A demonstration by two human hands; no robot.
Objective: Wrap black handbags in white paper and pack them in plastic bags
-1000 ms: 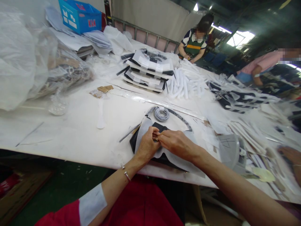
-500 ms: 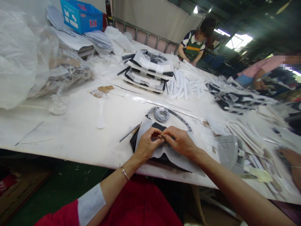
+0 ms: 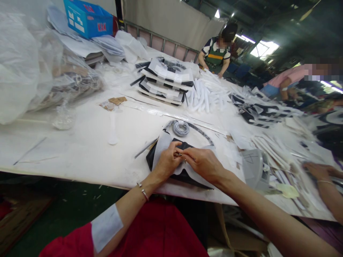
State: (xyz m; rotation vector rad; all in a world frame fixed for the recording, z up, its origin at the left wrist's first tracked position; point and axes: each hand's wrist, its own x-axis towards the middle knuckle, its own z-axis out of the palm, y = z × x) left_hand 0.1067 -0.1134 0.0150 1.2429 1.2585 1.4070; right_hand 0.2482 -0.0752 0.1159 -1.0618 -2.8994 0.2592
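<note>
White work surface (image 3: 80, 150) in a busy workshop. At the far left sit bulging clear plastic bags (image 3: 24, 64), with one blue carton (image 3: 87, 22) behind them and one white spoon-shaped piece (image 3: 113, 129) lying alone nearer the edge.

At the centre lies one black pouch (image 3: 151, 160), close to the near edge and half covered by a sheet of white tissue (image 3: 162, 142). The left hand (image 3: 166, 163) and right hand (image 3: 204, 165) meet over it, fingertips pinched narrow on a small metal fitting (image 3: 178, 154) attached to the pouch. It is too small to say exactly what it is.

The pouch looks soft, light and limp — best held flat by its body. The tissue would crease or tear easily, and the fitting is slippery and needs a fingertip grip.

Just beyond the hands is one grey coil of cord (image 3: 182, 127). Farther back is a stack of black-and-white pieces (image 3: 166, 80), too overlapped to count, beside a heap of white rolls (image 3: 206, 94). Two people work at the far side, and a co-worker's hand (image 3: 318, 170) rests among loose strips at the right.
</note>
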